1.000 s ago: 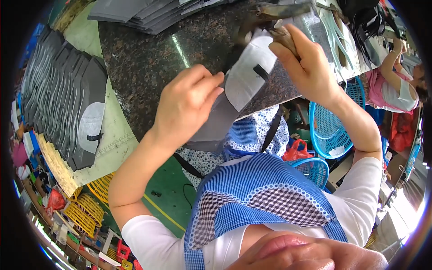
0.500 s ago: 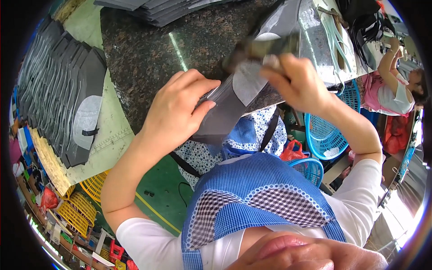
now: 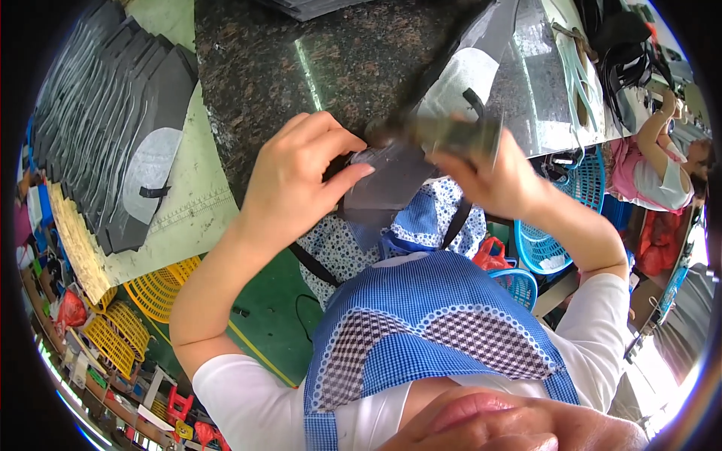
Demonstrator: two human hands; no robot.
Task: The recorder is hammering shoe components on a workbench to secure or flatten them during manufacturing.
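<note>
Thumb and fingertips of my left hand (image 3: 301,169) pinch the edge of a dark grey sheet piece (image 3: 387,180) at the near edge of a speckled stone slab (image 3: 248,83). My right hand (image 3: 500,180) is closed around a brownish tool (image 3: 455,139), too smeared by motion to tell its kind. The tool is over the piece, close to my left fingertips. Just beyond it, a similar grey piece with a pale rounded patch (image 3: 455,83) and a small black strip lies on the slab; whether the two are one piece is hidden.
Many similar grey pieces (image 3: 113,120) lie overlapped on the pale board (image 3: 192,214) at left; more sit at the far edge. Blue baskets (image 3: 541,248) stand at right, yellow baskets (image 3: 162,289) at lower left. Another person (image 3: 650,165) sits at far right.
My right hand and the tool have come down toward me along the piece, uncovering more of the pale patch. My left hand keeps its pinch. The view has shifted slightly.
</note>
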